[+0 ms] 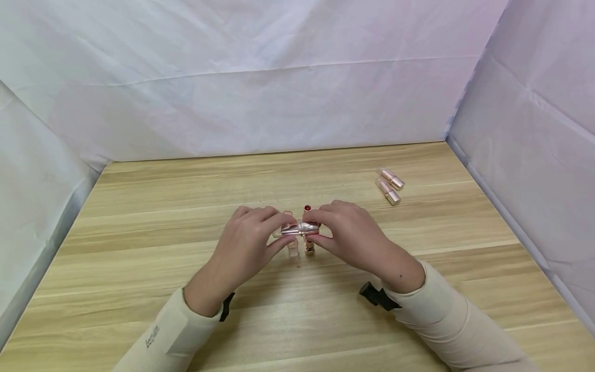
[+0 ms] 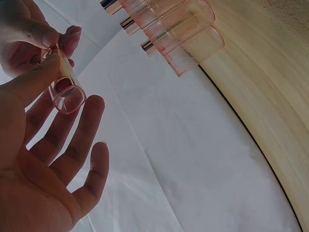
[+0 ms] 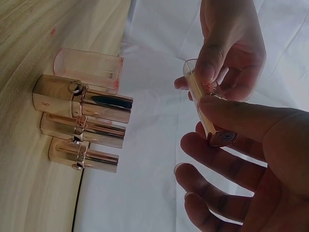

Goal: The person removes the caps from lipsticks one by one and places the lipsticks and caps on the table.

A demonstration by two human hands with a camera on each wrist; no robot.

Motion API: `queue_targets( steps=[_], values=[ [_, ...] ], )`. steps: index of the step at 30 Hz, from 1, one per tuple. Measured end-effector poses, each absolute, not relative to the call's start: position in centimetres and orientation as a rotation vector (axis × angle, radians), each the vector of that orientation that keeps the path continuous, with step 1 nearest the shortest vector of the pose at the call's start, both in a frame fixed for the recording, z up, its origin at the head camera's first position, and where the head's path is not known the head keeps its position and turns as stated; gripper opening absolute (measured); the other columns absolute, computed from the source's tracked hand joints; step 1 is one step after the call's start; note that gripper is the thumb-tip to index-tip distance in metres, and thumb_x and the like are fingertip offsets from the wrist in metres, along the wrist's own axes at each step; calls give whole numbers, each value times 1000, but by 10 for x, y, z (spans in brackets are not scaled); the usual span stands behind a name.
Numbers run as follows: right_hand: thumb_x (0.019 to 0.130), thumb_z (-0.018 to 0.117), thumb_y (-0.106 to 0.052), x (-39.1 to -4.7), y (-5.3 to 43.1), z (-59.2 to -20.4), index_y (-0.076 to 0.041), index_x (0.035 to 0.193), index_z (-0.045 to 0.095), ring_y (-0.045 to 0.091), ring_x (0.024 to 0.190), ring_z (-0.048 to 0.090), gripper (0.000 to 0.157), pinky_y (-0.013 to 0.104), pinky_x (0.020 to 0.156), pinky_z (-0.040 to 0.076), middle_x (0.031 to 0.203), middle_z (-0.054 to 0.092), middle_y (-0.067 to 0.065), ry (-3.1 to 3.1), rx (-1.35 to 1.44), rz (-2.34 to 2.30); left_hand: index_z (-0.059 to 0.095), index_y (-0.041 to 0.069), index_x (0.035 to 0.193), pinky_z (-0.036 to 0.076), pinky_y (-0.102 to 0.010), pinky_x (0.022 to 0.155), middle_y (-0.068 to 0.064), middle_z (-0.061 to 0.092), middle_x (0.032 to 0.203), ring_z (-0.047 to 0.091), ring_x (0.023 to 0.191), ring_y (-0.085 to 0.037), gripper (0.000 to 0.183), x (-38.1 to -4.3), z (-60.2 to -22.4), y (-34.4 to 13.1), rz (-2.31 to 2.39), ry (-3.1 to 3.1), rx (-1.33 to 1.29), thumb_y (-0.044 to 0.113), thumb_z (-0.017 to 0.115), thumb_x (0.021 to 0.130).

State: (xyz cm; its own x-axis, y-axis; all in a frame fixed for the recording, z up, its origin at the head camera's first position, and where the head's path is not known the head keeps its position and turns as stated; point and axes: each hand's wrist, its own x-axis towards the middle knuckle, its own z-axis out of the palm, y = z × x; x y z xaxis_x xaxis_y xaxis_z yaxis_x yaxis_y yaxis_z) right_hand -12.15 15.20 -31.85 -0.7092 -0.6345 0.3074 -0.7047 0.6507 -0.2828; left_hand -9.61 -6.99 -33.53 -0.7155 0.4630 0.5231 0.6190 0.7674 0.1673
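A lipstick (image 1: 301,229) with a clear cap and a shiny metallic base is held level above the table between both hands. My left hand (image 1: 250,238) pinches its clear-cap end between thumb and forefinger. At the base end, the thumb and forefinger of my right hand (image 1: 354,236) pinch the tube. Red colour shows inside the clear cap (image 2: 70,100) in the left wrist view. Below the hands stand uncapped lipstick bases (image 1: 309,249) in a row, with clear caps (image 1: 293,250) upright to their left. The hands partly hide both rows in the head view.
Two capped lipsticks (image 1: 387,191) lie side by side toward the back right of the wooden table (image 1: 162,196). White cloth walls (image 1: 279,113) enclose the back and sides. A black wrist mount (image 1: 378,296) sticks out from the right sleeve.
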Motion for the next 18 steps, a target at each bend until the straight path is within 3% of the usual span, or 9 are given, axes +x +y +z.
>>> queue_targets(
  steps=[18],
  values=[
    [84,82,-27,-122,153,-317,-20,109,75,11,79,65,27,29,66,49,94,75,-10,-2744,1078,550,74,22,105,50,-37,78,5,74,90,70,81,-13,31,-95,-335,-70,-421,-2545,-774,31,86,78]
  ],
)
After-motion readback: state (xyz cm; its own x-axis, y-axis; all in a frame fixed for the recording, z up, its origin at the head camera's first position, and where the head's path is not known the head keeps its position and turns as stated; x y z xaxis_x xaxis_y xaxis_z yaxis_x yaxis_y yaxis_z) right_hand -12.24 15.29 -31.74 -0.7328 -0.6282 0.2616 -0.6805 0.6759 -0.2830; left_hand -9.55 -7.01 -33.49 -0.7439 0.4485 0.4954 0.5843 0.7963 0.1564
